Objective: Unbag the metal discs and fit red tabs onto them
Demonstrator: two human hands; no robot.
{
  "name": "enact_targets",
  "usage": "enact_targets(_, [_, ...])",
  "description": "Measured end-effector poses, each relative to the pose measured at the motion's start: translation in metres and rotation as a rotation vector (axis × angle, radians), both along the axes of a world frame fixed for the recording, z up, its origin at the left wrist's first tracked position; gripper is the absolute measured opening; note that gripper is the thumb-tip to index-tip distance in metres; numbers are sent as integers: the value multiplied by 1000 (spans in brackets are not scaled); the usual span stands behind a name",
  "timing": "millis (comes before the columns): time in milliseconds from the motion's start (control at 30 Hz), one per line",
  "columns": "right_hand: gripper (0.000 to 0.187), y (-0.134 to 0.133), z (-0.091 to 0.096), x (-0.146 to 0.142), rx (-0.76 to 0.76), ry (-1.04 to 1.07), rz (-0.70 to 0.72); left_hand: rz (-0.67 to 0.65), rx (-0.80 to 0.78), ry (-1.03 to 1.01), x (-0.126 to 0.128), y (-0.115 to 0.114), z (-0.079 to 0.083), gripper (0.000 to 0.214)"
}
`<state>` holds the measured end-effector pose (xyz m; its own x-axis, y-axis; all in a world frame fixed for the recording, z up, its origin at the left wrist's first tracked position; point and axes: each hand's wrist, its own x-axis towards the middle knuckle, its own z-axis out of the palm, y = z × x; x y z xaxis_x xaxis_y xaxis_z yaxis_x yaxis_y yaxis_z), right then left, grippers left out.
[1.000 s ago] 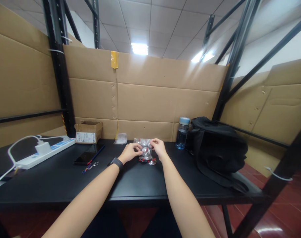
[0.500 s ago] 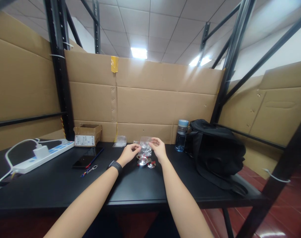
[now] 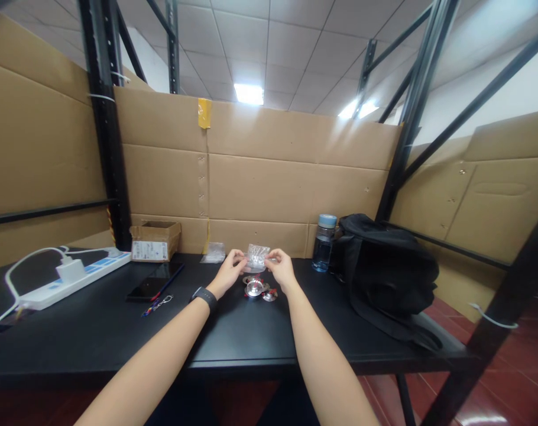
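Note:
My left hand [image 3: 228, 272] and my right hand [image 3: 281, 269] both pinch a small clear plastic bag [image 3: 257, 256], held just above the black table [image 3: 233, 331]. The left hand grips the bag's left edge, the right hand its right edge. Under the bag, on the table, lie small shiny metal pieces with red bits [image 3: 256, 289]. A black watch sits on my left wrist [image 3: 206, 296].
A black phone [image 3: 151, 283], a pen and a keyring [image 3: 157, 304] lie at left, beyond them a white power strip [image 3: 65, 275] and a small cardboard box [image 3: 156, 240]. Another clear bag [image 3: 214, 252] lies at the back. A water bottle [image 3: 324, 241] and black backpack [image 3: 384, 266] stand at right.
Both hands have lifted the clear bag off the metal pieces, which now lie bare on the table beneath it.

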<state>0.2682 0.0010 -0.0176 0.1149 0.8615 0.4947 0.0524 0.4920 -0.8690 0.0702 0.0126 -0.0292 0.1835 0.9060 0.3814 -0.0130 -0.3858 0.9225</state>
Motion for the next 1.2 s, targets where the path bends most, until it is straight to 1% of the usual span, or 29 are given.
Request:
enact_targets(67, [21, 1, 0, 1, -23, -95, -1, -29, 34, 26, 1, -4, 2, 27])
enact_targets(133, [27, 1, -1, 1, -42, -147, 1, -41, 53, 81, 2, -7, 2, 22])
enact_targets(167, [32, 1, -1, 1, -43, -152, 8, -42, 53, 102, 3, -7, 2, 25])
enact_targets(200, [38, 1, -1, 1, -39, -145, 21, -40, 47, 112, 4, -7, 1, 33])
enact_targets(300, [55, 1, -1, 0, -24, -101, 77, -30, 15, 128, 5, -4, -5, 69])
enact_targets(333, [59, 2, -1, -1, -26, -92, 86, -8, 15, 150, 4, -2, -7, 75])
enact_targets(367, [61, 2, -2, -1, -31, -90, 83, 34, 40, 189, 3, -1, -9, 75])
enact_targets(433, [62, 2, -2, -1, -46, -98, 48, 159, 190, 306, -1, -1, -8, 66])
enact_targets(500, [64, 1, -1, -1, -66, -100, 7, 277, 406, 459, -6, -6, -3, 50])
enact_targets(533, [65, 1, -1, 0, -80, -94, -10, 309, 498, 538, -8, -10, 1, 45])
enact_targets(600, [67, 0, 1, 2, -106, -68, -42, 322, 605, 665, -11, -21, 10, 42])
enact_targets(700, [68, -3, 5, 2, -108, -23, -70, 278, 732, 780, -8, -34, 19, 49])
enact_targets(767, [70, -6, 7, 0, -92, -20, -35, 273, 795, 822, -1, -38, 21, 45])
enact_targets(833, [71, -9, 10, -3, -72, -26, 38, 271, 832, 858, 2, -36, 22, 34])
enact_targets(867, [71, -10, 11, -4, -63, -23, 75, 269, 844, 881, 1, -33, 23, 33])
enact_targets(933, [69, -12, 12, -7, -61, -9, 116, 315, 849, 920, -10, -25, 25, 32])
enact_targets(967, [67, -13, 13, -7, -73, -2, 119, 378, 839, 934, -20, -19, 26, 31])
enact_targets(1067, [57, -13, 12, -7, -131, -9, 90, 725, 704, 896, -62, -1, 25, 31])
enact_targets(1100, [54, -12, 11, -6, -145, -15, 78, 776, 665, 909, -76, 7, 23, 32])
enact_targets(1133, [51, -11, 9, -6, -155, -19, 66, 793, 632, 927, -88, 14, 19, 33])
enact_targets(1200, [46, -9, 5, -6, -168, -24, 49, 839, 555, 928, -103, 28, 9, 36])
